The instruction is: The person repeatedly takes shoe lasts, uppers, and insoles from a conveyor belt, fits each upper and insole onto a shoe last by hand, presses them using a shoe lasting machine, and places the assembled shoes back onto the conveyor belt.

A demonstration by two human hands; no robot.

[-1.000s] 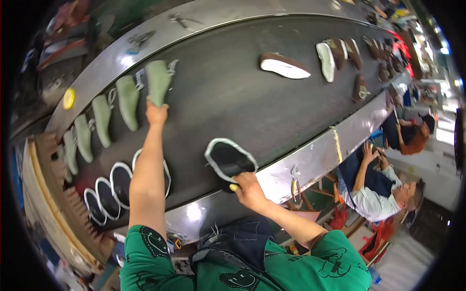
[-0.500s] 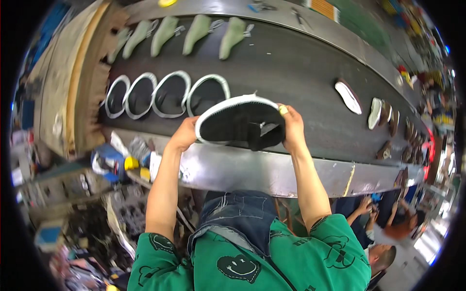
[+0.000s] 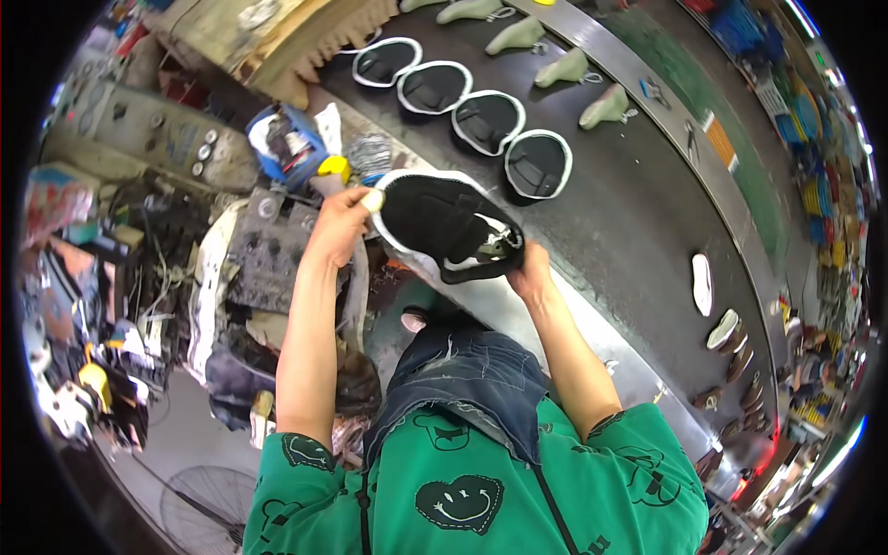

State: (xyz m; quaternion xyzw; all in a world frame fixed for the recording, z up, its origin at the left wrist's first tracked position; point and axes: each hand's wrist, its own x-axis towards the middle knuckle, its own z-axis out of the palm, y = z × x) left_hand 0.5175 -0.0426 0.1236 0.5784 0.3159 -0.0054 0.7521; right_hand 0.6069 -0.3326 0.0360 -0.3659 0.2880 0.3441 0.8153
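Between my two hands is a black shoe upper [image 3: 427, 215] with a white rim, held over the metal edge of the conveyor. Its open underside faces up, and something white and grey-green shows inside it near my right hand. My left hand [image 3: 342, 227] pinches the rim at the left end, with a yellow cover on a fingertip. My right hand [image 3: 530, 273] grips the black opposite end; some of its fingers are hidden beneath. Beyond, a row of similar black uppers with white rims [image 3: 538, 165] lies on the dark belt [image 3: 610, 208].
Pale green shoe lasts [image 3: 606, 108] line the belt's far side. Further right lie a white-soled shoe [image 3: 703, 284] and several brown shoes [image 3: 740, 361]. To my left are a blue bin [image 3: 285, 148], a metal machine block [image 3: 277, 245] and a floor fan [image 3: 205, 509].
My view and body have turned left, so the belt now runs diagonally. The shoe upper has moved with both hands and turned, its right end now lower. Both hands keep hold.
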